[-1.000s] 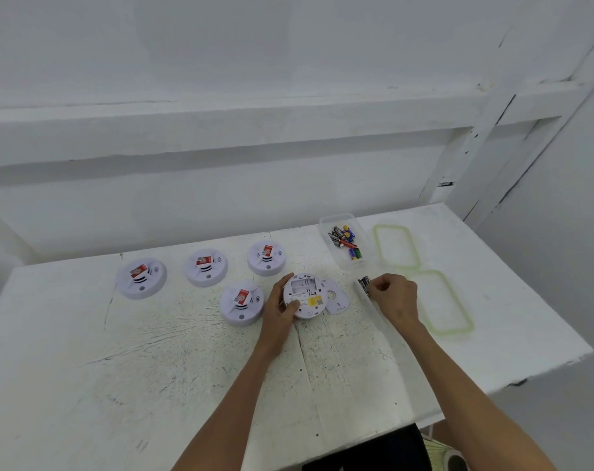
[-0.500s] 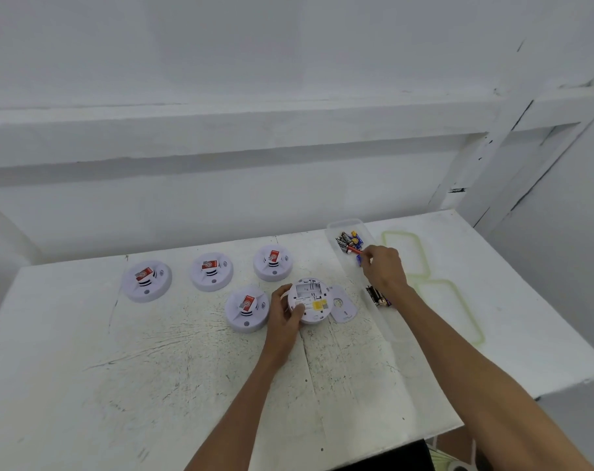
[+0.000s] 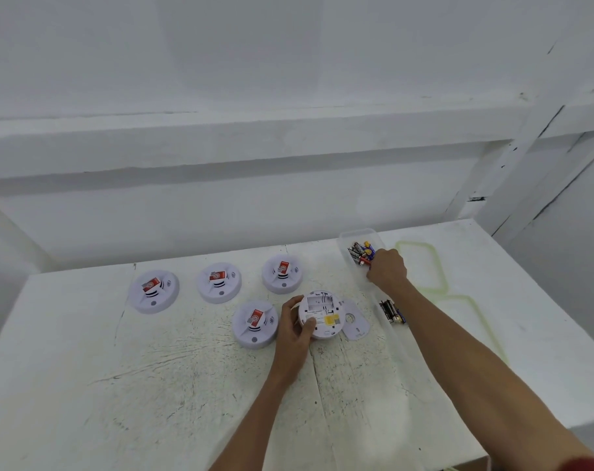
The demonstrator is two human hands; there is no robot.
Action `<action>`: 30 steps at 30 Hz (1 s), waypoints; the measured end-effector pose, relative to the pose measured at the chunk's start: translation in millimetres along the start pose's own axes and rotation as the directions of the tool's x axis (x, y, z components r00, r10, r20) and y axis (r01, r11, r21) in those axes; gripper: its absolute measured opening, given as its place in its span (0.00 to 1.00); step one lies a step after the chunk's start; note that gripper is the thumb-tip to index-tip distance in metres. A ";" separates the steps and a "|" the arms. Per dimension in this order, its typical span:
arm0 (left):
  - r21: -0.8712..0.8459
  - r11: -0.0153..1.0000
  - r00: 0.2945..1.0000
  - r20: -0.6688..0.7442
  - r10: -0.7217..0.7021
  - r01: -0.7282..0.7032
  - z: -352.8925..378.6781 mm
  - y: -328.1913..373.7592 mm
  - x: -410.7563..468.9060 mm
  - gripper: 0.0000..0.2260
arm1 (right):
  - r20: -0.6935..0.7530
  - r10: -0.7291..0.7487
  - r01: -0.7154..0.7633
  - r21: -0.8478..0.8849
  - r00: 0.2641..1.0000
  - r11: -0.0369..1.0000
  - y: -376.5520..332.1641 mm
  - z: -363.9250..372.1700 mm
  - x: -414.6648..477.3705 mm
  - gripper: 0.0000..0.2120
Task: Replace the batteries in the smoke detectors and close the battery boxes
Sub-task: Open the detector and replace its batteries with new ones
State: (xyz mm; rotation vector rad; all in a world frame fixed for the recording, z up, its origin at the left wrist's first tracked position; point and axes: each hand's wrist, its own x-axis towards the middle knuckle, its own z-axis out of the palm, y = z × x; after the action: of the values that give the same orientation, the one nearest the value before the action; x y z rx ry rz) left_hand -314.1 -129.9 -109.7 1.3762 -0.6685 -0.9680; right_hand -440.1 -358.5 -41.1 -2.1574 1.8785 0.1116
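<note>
A white table [image 3: 85,385] is filling the lower half of the frame. At its left centre, three smoke detectors are sitting face up in a row, each wearing a red label: the left detector [image 3: 154,291], the middle detector [image 3: 219,282] and the right detector [image 3: 282,273]. A fourth, the front detector [image 3: 254,323], is lying below them, nearer the camera.

Just right of it, the left hand [image 3: 293,329] is gripping the open detector [image 3: 321,314], fingers curling round its left rim and thumb pressing on its back. This detector is lying face down at the centre of the frame, its battery bay showing. Its battery cover [image 3: 355,320] is lying loose on the table, touching its right edge.

Further right, some dark spent batteries [image 3: 392,311] are lying low under the right forearm. Above them, the right hand [image 3: 387,270] is reaching into a clear battery box [image 3: 343,241], fingers bending down onto the fresh batteries [image 3: 360,251]; whether they are pinching one, I cannot tell. Two green-rimmed lids, the upper lid [image 3: 439,266] and the lower lid [image 3: 485,329], are lying at the right.
</note>
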 end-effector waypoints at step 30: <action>-0.009 1.000 1.000 0.012 -0.011 0.011 -0.5 1.2 -0.2 0.20 | -0.369 -0.200 0.306 0.256 0.908 0.917 4.1 10.7 -28.7 0.13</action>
State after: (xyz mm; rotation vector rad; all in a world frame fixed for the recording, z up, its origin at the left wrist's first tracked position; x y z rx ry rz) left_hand -313.6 -129.6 -108.5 1.3689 -0.6652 -0.9877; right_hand -447.2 -328.7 -45.2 -2.2750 1.6083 -0.6040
